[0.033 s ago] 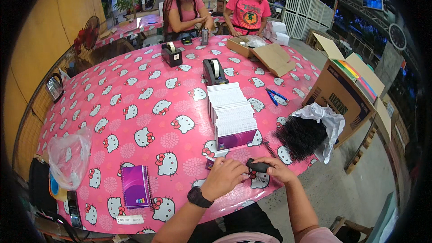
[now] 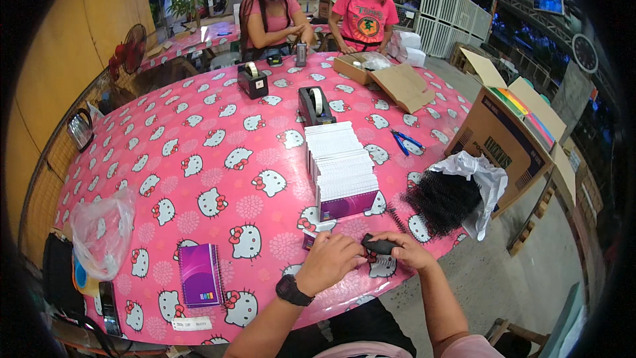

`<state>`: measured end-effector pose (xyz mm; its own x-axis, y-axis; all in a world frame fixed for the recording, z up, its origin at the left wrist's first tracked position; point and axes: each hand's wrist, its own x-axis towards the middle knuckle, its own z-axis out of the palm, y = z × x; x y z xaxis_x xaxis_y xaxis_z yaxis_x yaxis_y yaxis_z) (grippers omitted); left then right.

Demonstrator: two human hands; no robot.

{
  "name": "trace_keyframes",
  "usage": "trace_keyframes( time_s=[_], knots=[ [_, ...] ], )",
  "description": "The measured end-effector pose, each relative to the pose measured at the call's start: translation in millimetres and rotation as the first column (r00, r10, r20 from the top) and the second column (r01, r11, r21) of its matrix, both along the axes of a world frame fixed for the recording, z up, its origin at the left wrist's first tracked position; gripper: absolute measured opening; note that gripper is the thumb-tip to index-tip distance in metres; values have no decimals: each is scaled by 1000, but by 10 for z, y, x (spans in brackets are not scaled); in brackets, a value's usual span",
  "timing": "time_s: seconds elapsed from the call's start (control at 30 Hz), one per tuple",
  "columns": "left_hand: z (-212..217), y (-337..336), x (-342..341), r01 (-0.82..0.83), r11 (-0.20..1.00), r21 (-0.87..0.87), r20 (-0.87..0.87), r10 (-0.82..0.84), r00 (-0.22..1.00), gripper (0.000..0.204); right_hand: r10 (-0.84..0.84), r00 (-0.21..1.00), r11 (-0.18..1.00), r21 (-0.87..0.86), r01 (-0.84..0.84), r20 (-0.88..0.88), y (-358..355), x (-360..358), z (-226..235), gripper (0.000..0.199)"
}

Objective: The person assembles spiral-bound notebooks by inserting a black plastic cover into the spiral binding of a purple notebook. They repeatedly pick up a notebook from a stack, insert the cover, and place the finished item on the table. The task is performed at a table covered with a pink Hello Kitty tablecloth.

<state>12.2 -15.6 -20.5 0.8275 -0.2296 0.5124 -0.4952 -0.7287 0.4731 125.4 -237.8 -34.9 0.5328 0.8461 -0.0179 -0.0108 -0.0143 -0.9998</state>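
1. The table (image 2: 199,159) with its pink cat-pattern cloth spread away from the hands on all sides.
2. A row of white boxes (image 2: 341,166) stood just beyond the hands, and a pile of black curly hair (image 2: 442,202) lay to their right.
3. A purple box (image 2: 201,274) lay to their left.
4. The left hand (image 2: 329,262) and the right hand (image 2: 407,250) were both closed around a small black comb (image 2: 379,246), held just above the table edge; nothing looked different from the other picture, so the work appeared paused on this piece.

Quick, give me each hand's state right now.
Left hand: closed on one end of the small black object.
Right hand: closed on the other end of that same object.
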Motion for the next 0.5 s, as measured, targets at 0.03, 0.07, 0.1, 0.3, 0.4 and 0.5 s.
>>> trace_keyframes(
  time_s=[0.03, 0.07, 0.1, 0.3, 0.4, 0.5],
  knots=[
    [-39, 20, 7, -7, 1000, 8, -36, 7, 999, 20, 18, 1000, 1000, 14, -18, -11, 12, 23, -48, 65],
    [-25, 29, 9, -14, 1000, 12, -72, 15, 997, 23, 37, 999, 999, 26, -37, -21, 22, 32, -67, 61],
    [-5, 32, -2, -17, 1000, 8, -15, 17, 1000, 25, 22, 999, 1000, 7, -22, -25, 28, 23, -74, 62],
    [76, 220, -18, -108, 994, 31, 47, 107, 993, 32, 60, 995, 987, 155, -46, -84, 31, -39, -32, 65],
    [29, 231, -14, -111, 992, 66, 50, 108, 993, 30, 151, 988, 968, 201, -149, 3, 143, -122, 136, 67],
    [27, 244, -6, -120, 993, 2, 95, 119, 988, 28, -67, 996, 992, -101, 74, 65, 170, -109, 80, 70]
  ],
)
